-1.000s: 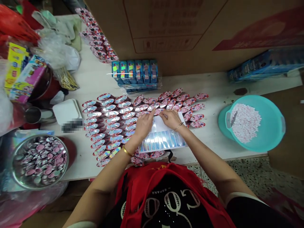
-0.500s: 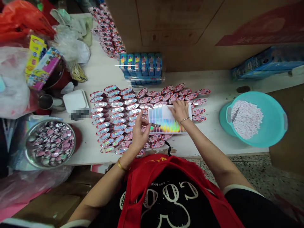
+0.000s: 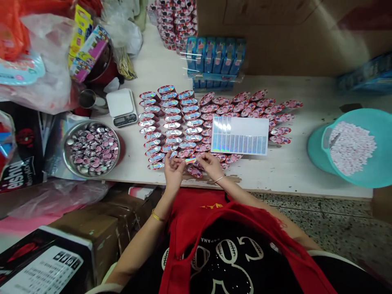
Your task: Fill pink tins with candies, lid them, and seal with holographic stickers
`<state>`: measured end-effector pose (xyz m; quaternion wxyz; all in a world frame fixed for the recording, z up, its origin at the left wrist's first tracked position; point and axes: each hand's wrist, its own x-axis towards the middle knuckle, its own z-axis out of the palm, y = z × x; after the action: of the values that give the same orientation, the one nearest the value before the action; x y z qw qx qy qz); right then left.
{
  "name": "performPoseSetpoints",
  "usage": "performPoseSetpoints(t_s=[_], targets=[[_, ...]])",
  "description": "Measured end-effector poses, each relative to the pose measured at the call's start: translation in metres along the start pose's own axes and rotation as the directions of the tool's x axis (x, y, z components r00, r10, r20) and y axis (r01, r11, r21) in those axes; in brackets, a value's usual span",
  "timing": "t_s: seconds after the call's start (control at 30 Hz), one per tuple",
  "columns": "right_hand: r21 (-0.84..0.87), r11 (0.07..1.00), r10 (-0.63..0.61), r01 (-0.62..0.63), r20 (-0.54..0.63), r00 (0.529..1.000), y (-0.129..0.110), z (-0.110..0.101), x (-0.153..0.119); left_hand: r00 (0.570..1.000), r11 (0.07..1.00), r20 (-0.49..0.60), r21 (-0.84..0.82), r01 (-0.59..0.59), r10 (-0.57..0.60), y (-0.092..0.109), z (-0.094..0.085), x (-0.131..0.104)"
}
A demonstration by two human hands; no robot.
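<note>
A small shiny holographic sticker strip (image 3: 191,160) is stretched between my two hands above the front rows of small boxes. My left hand (image 3: 174,169) pinches its left end, and my right hand (image 3: 211,164) pinches the right end. Just beyond my right hand, a white sticker sheet (image 3: 240,136) lies on top of the boxes, with silvery strips along its lower half and a few at its upper left. Oval-topped pink and red boxes (image 3: 225,109) stand in rows under and around it. The left rows (image 3: 173,118) have silvery strips across their tops.
To the left are a metal bowl of round pink-and-silver pieces (image 3: 69,152) and a white scale (image 3: 120,103). Blue boxes in clear wrap (image 3: 211,76) stand at the back. At right, a turquoise basin (image 3: 315,143) holds small white-and-pink pieces.
My right hand has left the sticker sheet and come down beside my left. A strip now spans both hands, and the sheet shows fewer strips in its upper row. The view has shifted.
</note>
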<state>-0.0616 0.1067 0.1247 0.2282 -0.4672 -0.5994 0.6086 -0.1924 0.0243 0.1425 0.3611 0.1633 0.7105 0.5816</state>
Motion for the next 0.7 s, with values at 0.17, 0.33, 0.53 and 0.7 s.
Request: performPoseSetpoints(t_s=[0.17,0.33,0.53,0.7], targets=[[-0.547,0.826,-0.162,0.134,-0.003,0.987,0.002,0.023,0.021,0.988,0.971,-0.086,0.215,-0.108,0.129,-0.026,-0.014,0.024],[-0.768,0.608,-0.196,0.201,0.101,0.975,0.005,0.040,0.042,0.968,0.870,-0.078,0.461,-0.178,0.239,-0.039,-0.018,0.043],[-0.831,0.502,-0.183,0.238,0.167,0.969,0.010,0.042,0.046,0.968,0.741,-0.024,0.648,-0.176,0.250,-0.049,-0.017,0.048],[-0.816,0.532,-0.164,0.228,0.165,0.973,0.013,0.042,0.047,0.968,0.704,0.004,0.685,-0.185,0.251,-0.054,-0.011,0.049]])
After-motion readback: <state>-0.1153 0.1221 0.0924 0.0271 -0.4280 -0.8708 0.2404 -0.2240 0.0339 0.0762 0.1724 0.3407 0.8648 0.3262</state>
